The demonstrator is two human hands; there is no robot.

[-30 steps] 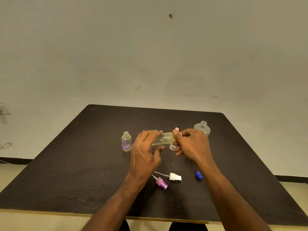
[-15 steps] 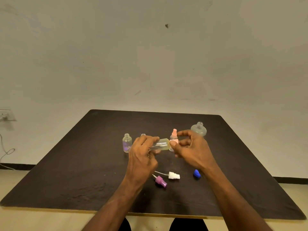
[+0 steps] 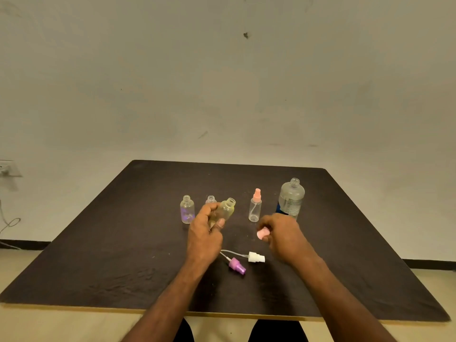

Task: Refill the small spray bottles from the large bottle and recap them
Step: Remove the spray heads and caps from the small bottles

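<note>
My left hand (image 3: 206, 233) grips a small yellowish bottle (image 3: 225, 209), uncapped and tilted with its mouth up to the right. My right hand (image 3: 281, 236) pinches a pink spray cap (image 3: 262, 233) just above the table. The large clear bottle (image 3: 291, 199) stands open at the back right. A small bottle with a pink sprayer (image 3: 255, 206) stands left of it. Two open small bottles stand further left: a clear one (image 3: 187, 209) and one (image 3: 211, 199) partly hidden behind my left hand.
A white spray cap (image 3: 255, 257) and a purple spray cap (image 3: 236, 265) lie on the dark table (image 3: 123, 243) between my forearms, their tubes pointing left. A wall socket and cable hang at the far left. The table's front edge is close to me.
My hands have parted. The right hand has drawn the pink cap off the yellowish bottle and moved down to the right; the left hand has tipped the bottle more upright.
</note>
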